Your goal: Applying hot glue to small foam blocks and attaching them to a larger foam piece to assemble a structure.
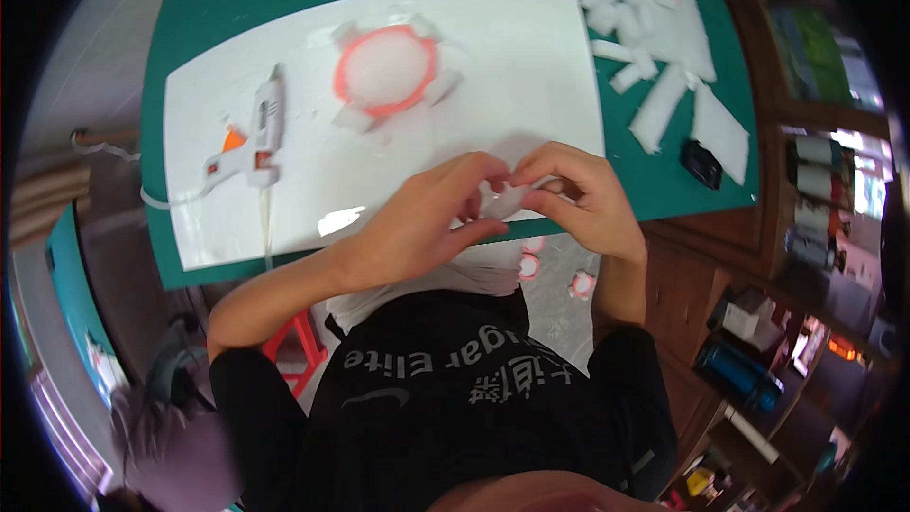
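My left hand (428, 209) and my right hand (586, 197) meet over the near edge of the white board (313, 185). Between their fingertips is a small white piece (504, 201) that looks soft, like foam or batting; fingers hide part of it. Both hands are closed on it. Farther off on the board lies a round white pad (387, 68) with a pinkish-orange rim and several small white tabs around it. To the left, a white hot glue gun (268, 123) with an orange trigger rests on its side, a glue stick out of its back.
The board lies on a green tabletop (156, 228). White foam-like scraps (668, 33) are heaped at the far right, near a small black object (701, 164). A pale cord runs leftward from the glue gun. More round pink-edged pieces (581, 284) lie on the floor. Wooden shelves (730, 256) stand right.
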Motion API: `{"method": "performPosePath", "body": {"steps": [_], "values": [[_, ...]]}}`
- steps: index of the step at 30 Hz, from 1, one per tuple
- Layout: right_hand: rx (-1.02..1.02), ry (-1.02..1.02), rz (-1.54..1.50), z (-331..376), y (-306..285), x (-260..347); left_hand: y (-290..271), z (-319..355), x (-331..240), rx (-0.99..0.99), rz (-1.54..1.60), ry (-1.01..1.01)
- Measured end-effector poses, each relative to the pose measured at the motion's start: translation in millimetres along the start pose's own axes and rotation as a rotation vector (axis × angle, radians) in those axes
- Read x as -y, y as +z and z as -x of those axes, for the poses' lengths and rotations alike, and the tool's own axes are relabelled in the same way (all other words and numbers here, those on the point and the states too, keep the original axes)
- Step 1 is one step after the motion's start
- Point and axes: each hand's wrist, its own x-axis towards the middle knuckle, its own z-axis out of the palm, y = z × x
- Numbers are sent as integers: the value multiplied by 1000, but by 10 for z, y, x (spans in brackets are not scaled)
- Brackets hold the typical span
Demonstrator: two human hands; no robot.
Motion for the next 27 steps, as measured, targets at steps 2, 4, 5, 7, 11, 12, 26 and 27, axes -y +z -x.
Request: {"method": "performPosePath", "body": {"steps": [2, 4, 5, 7, 11, 12, 26, 27], "values": [[25, -41, 79, -39, -40, 25, -37, 5, -57, -50, -70, 102], [-89, -41, 106, 20, -212, 19, -86, 64, -94, -109, -140, 205], [-180, -43, 119, 70, -313, 2, -124, 116, -102, -123, -134, 220], [-356, -5, 141, 165, -497, -30, -211, 288, -29, -126, -130, 251], [-551, -19, 5, 260, -754, -235, -306, 711, 222, -343, 100, 63], [-561, -27, 8, 291, -809, -298, -337, 793, 251, -444, 168, -28], [-756, 131, 286, 256, -1037, -627, -463, 1449, 511, -646, 257, 6], [-741, 146, 290, 236, -1051, -620, -464, 1468, 521, -638, 273, -12]]}}
